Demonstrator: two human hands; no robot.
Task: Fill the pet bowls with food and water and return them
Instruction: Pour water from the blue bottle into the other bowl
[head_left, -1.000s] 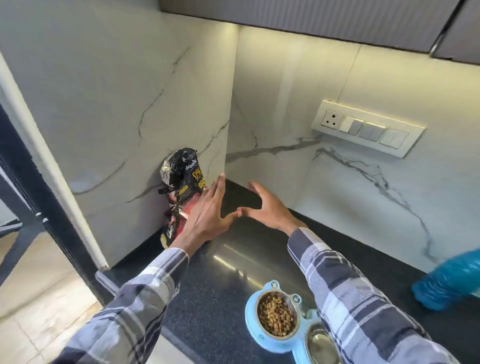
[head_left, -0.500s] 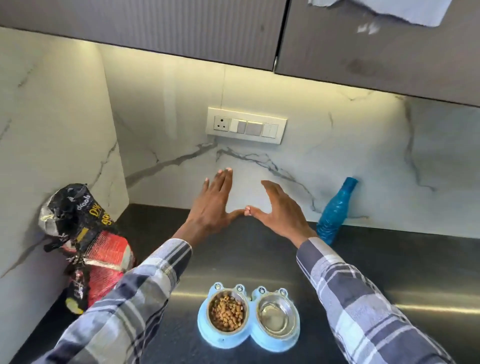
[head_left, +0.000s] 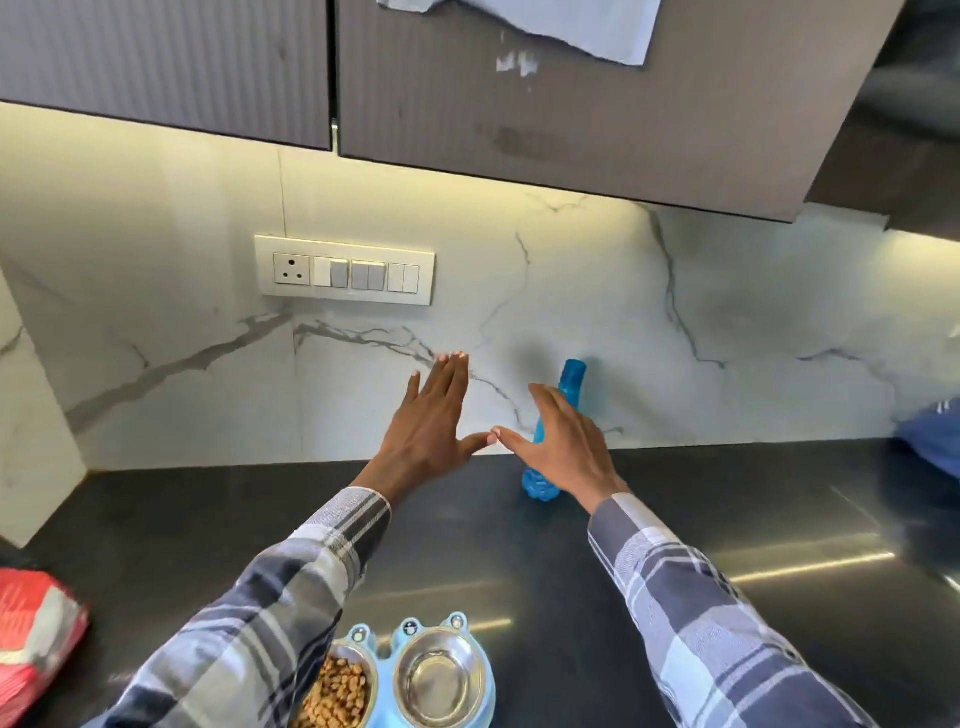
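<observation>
Your left hand (head_left: 426, 436): held flat above the table (head_left: 467, 561), fingers straight and together, grip fully open and holding nothing; its thumb tip touches the other thumb.
Your right hand (head_left: 566, 447): also flat and empty, grip open, just in front of the bottle.
Water bottle (head_left: 563, 384): blue, upright at 1 o'clock from the bowls, against the marble wall, partly hidden by your right hand.
Pet bowls (head_left: 441, 675): twin blue stand at 6 o'clock; the left bowl (head_left: 337, 696) holds kibble, the right bowl (head_left: 439, 680) looks empty.
Food bag (head_left: 36, 623): red, at 8 o'clock, edge of view.
Step in hand: probably fetching water. Wrap your right hand round the bottle's body, lift it straight, then pour slowly into the steel bowl on the right.
</observation>
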